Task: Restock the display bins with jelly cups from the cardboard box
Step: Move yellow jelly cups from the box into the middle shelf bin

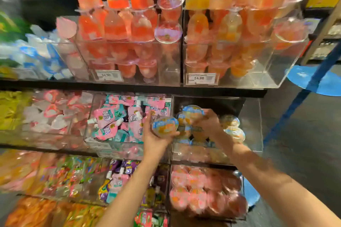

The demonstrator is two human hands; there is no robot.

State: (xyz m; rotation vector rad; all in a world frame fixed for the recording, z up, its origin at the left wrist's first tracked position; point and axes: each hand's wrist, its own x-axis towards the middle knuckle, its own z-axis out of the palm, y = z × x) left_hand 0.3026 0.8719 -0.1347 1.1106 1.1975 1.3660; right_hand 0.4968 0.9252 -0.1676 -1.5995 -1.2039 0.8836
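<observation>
The left hand (156,134) is cupping an orange jelly cup (164,125) from below, fingers wrapped closed around it, at the clear bin's (252,125) nine o'clock edge. The right hand (208,122) is reaching into that bin, gripping another cup (192,111) at its twelve o'clock. More cups (233,129) are lying at three o'clock of the right hand.
</observation>
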